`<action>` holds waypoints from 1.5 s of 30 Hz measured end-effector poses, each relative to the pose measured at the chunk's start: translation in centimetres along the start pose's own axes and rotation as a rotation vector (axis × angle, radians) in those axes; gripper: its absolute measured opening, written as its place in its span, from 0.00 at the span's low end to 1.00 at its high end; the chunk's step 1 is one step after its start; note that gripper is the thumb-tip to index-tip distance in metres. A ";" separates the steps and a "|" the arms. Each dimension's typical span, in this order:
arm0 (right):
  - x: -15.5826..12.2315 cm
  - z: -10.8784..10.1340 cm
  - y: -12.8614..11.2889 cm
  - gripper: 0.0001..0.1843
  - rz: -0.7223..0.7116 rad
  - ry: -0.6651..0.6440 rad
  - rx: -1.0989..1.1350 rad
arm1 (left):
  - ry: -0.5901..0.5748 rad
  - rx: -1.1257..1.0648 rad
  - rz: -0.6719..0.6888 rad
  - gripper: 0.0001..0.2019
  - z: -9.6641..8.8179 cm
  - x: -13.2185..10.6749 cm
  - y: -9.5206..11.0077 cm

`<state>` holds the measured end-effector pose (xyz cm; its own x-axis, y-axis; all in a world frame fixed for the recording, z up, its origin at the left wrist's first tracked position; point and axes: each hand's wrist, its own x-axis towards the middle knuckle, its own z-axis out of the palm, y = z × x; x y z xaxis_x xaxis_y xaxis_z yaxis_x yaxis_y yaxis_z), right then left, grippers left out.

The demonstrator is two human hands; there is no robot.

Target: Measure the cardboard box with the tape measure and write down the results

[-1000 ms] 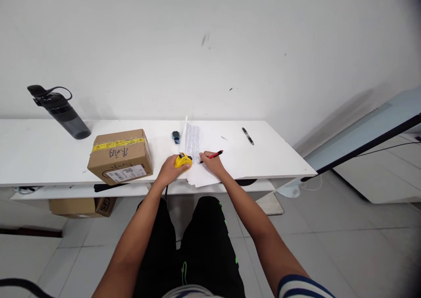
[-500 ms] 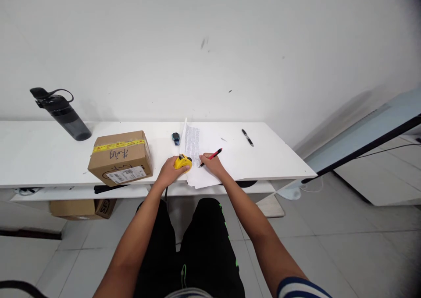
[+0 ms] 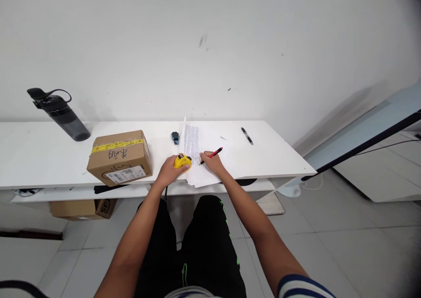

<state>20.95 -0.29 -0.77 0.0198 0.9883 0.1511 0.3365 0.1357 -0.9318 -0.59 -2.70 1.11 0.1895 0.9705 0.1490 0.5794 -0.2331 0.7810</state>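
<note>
My left hand is closed around a yellow tape measure, which rests at the lower left edge of the paper. In my right hand is a red and black pen, its tip down at the sheet. Dense lines of handwriting fill the left part of the page, close to the pen tip. A bluish digital watch lies just left of the paper. To the right, a black pen lies on the white desk.
A taped cardboard box stands on the desk to the left, with a dark water bottle behind it. Another cardboard box is below the desk. A large screen-like panel leans at the right. The wall rises behind the desk.
The view has shifted very slightly. My right hand and the pen stay at nearly the same place on the page; the left hand keeps its hold on the tape measure.
</note>
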 end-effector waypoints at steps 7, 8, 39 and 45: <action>-0.1 0.2 0.3 0.20 -0.022 0.046 0.021 | -0.002 0.000 0.016 0.22 0.0 0.1 -0.2; -0.1 0.2 0.2 0.19 -0.018 0.071 0.020 | 0.000 0.001 0.018 0.22 0.1 0.1 -0.2; 0.4 0.1 0.7 0.19 -0.014 0.025 0.005 | -0.001 0.024 0.073 0.22 -0.2 0.1 -0.8; 0.1 0.3 0.3 0.24 -0.031 0.184 0.066 | 0.022 -0.029 0.046 0.21 0.0 0.0 -0.8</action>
<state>20.83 -0.12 -1.16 0.1840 0.9551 0.2322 0.2771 0.1763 -0.9445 -1.03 -2.49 0.43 0.1980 0.9599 0.1983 0.5473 -0.2761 0.7901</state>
